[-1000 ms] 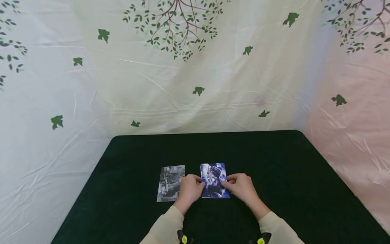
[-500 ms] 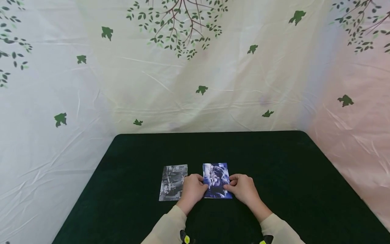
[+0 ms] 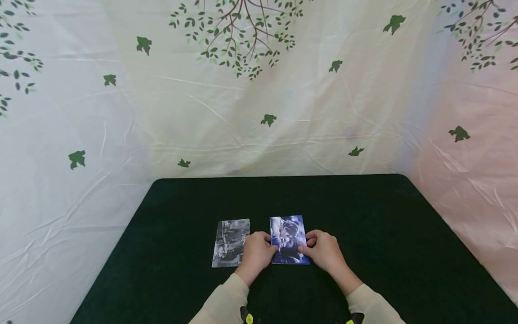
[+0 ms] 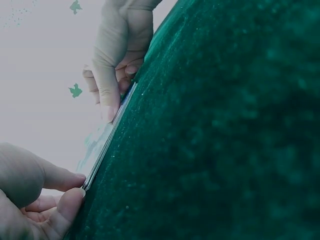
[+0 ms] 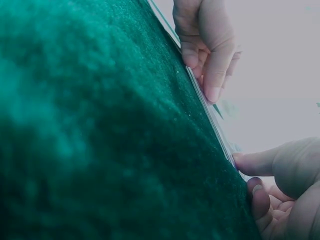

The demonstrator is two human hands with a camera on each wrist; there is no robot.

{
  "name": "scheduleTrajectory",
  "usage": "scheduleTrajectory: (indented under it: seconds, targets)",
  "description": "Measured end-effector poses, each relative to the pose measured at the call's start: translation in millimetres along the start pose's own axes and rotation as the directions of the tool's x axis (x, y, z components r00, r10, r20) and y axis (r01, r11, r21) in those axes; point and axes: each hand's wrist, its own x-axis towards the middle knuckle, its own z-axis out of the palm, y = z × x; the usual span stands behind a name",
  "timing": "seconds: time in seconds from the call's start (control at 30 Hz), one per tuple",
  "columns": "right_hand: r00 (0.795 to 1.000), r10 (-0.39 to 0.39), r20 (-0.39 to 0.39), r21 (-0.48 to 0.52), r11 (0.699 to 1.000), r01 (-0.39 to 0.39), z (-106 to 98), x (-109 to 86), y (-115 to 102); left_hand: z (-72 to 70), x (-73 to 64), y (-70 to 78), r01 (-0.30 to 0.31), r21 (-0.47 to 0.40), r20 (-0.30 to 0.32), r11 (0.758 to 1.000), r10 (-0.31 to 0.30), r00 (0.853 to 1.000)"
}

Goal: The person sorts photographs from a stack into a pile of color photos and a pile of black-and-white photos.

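A thin stack of picture cards (image 3: 289, 239), its top print blue-purple, lies on the dark green cloth. Its layered edge (image 4: 111, 136) shows in the left wrist view. My left hand (image 3: 256, 251) pinches the stack's left side between thumb and fingers. On the opposite side my right hand (image 3: 323, 248) holds the right edge, thumb on top and fingers curled at the side. A black-and-white picture card (image 3: 228, 243) lies left of the stack, its right edge partly hidden behind my left hand.
The table (image 3: 182, 207) is covered in dark green cloth and has rounded far corners. Behind and beside it hang pale curtains (image 3: 226, 130) printed with green leaves and branches.
The head view has shifted slightly, so the scene sits a little further right than a second ago. Both hands keep hold of the stack, whose tilt differs only very slightly.
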Motion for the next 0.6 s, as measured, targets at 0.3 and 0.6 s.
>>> scheduleTrajectory:
  seconds: [0.3,0.6]
  targets:
    - [1.000,0.017,-0.006,0.020,1.000,-0.017,-1.4,-1.3,-0.2,0.7,-0.2,0.3,-0.016,0.007,-0.014,1.000,0.016,1.000]
    - [0.998,0.058,0.020,0.112,0.992,-0.060,-2.4,0.4,1.6,3.0,-1.2,1.3,-0.033,0.036,-0.030,0.999,0.034,0.999]
